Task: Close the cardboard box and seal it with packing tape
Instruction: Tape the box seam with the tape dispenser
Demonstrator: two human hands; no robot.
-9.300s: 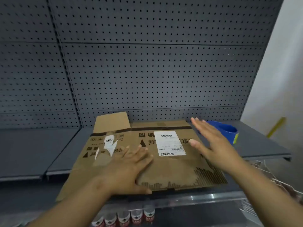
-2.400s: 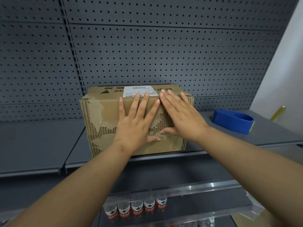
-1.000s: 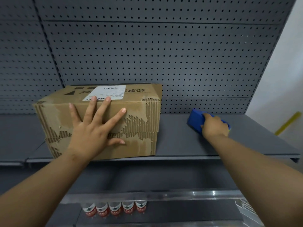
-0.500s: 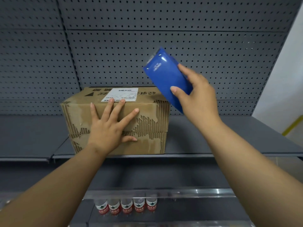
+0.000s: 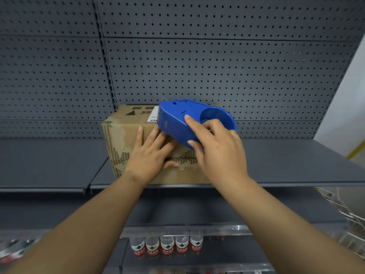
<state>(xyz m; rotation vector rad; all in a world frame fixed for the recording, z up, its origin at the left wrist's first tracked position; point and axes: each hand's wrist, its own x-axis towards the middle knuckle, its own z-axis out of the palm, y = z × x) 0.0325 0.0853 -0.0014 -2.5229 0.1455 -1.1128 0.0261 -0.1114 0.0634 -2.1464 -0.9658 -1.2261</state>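
Note:
A closed brown cardboard box (image 5: 122, 139) with a white label on top stands on the grey shelf (image 5: 286, 165). My left hand (image 5: 150, 157) lies flat with spread fingers on the box's front face, over the seam between its flaps. My right hand (image 5: 219, 153) grips a blue packing tape dispenser (image 5: 181, 117), held against the box's upper front edge just above my left fingers. The dispenser hides the label's right part and the box's right top corner.
A grey pegboard wall (image 5: 197, 66) rises right behind the box. Below the shelf, a lower shelf holds several bottles with red labels (image 5: 167, 248). A wire basket (image 5: 345, 210) sticks out at the lower right. A white wall (image 5: 351, 91) closes the right side.
My right hand took the blue dispenser from the shelf on the right, lifted it and brought it down onto the box's upper front edge. My left hand stayed flat on the box's front.

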